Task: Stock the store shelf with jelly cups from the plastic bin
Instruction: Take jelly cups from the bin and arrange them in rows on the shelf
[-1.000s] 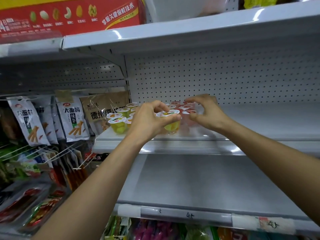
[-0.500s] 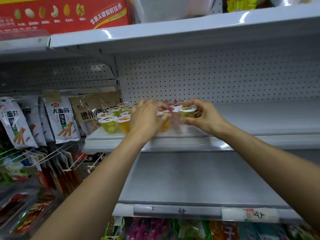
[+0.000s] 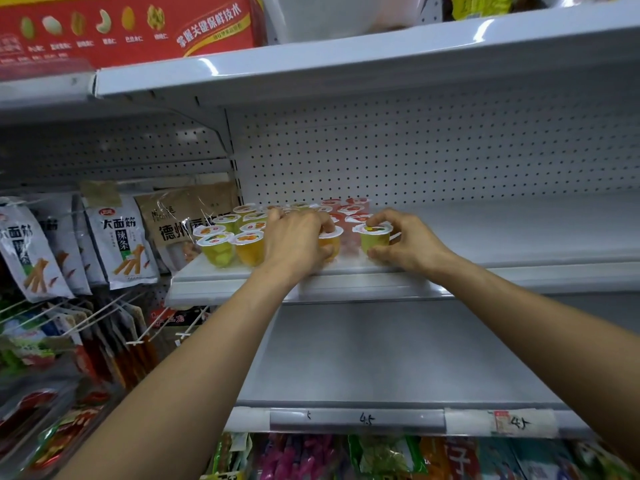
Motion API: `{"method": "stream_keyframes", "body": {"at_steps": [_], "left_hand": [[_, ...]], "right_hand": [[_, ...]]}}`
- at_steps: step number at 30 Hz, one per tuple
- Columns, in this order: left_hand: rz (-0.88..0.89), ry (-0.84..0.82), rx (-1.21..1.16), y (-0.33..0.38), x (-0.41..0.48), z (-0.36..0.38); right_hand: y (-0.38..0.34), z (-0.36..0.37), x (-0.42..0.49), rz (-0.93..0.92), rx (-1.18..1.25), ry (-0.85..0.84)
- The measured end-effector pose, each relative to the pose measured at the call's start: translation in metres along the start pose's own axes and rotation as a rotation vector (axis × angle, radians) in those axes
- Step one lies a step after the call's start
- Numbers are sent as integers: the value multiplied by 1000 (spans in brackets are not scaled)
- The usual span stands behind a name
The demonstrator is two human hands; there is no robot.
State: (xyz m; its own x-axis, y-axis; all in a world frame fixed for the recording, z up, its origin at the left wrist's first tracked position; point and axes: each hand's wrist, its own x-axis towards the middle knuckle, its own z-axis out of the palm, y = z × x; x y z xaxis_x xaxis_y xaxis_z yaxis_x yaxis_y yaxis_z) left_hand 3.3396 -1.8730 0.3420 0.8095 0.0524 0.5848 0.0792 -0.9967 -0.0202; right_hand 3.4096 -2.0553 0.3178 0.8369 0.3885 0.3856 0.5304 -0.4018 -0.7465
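Roughly mid-task, going by the head view. A cluster of jelly cups [image 3: 242, 233] sits on the white middle shelf [image 3: 519, 268], packed at its left end in several rows running from the front lip back toward the pegboard [image 3: 415, 157]. Green and yellow ones are at 9 o'clock of the cluster, red ones [image 3: 349, 211] at the back around 1 o'clock.

Left hand [image 3: 294, 242] is curled around an orange cup [image 3: 329, 242] in the front row, fingers over the lid, cup apparently down on the shelf. Right hand [image 3: 405, 242] pinches a green cup [image 3: 375, 239] just beside it, at 3 o'clock of the orange one, thumb low on the side and fingertips on the lid rim. Both hands are closed on their cups and sit near each other, not touching.

Done: maybe a fifth of the shelf width filled. Left: everything from 3 o'clock of the green cup out to the right end is bare. The lower shelf [image 3: 398, 358], at 6 o'clock, is bare too; can't tell if it belongs to the job.

Plastic bin not in frame, so remaining stock can't be judged. Hanging snack bags [image 3: 121, 244] at 9 o'clock, red box [image 3: 121, 26] at 11 o'clock, neither involved.
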Motion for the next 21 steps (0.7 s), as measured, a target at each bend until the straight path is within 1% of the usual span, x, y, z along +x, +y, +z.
{"method": "stream_keyframes", "body": {"at_steps": [3,5,8,10,13,16,18,21], "left_hand": [[6,-14,-7,0,0,1],[16,-18,-19,1,-1,1],[28,5,-46,0,-8,-2],[25,45,-96,-1,-21,-6],[31,120,-185,-9,-52,-9],[45,144,-278,-24,-86,-8],[9,129,-321,-37,-109,-8],[-42,63,-333,-62,-148,-6]], "right_hand": [[-2,1,-2,5,-10,-6],[-5,1,-6,12,-63,-1],[-9,2,-16,-17,-323,104],[-16,4,-28,-100,-447,217],[-28,14,-49,-264,-504,312],[-36,36,-70,-396,-538,296],[-40,53,-82,-427,-537,258],[-44,86,-101,-437,-504,181]]}}
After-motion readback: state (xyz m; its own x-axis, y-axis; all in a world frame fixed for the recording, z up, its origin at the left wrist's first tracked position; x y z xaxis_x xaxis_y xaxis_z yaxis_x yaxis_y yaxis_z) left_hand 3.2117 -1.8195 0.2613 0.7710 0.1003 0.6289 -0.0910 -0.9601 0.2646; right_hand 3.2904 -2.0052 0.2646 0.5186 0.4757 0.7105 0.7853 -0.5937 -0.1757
